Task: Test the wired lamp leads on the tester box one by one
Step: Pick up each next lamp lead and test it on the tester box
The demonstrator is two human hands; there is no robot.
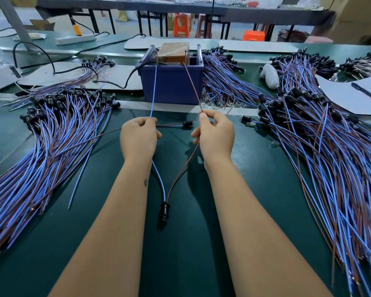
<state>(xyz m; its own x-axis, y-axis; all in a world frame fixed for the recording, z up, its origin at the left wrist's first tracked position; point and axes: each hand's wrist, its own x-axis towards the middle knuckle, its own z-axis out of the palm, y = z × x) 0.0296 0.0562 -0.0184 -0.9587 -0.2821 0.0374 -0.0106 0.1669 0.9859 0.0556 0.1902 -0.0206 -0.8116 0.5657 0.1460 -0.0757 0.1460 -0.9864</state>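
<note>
The left hand pinches a blue lead and the right hand pinches a brown lead; both wires run up and away from the hands to the top of the blue tester box, where their tips seem to touch contacts, though that spot is too small to tell. Below the wrists the leads join at a black lamp socket lying on the green counter. Piles of leads lie outside each hand.

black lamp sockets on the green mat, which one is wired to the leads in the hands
The black lamp socket lying between the forearms: its blue wire runs through the left hand, its brown wire through the right hand.
</note>
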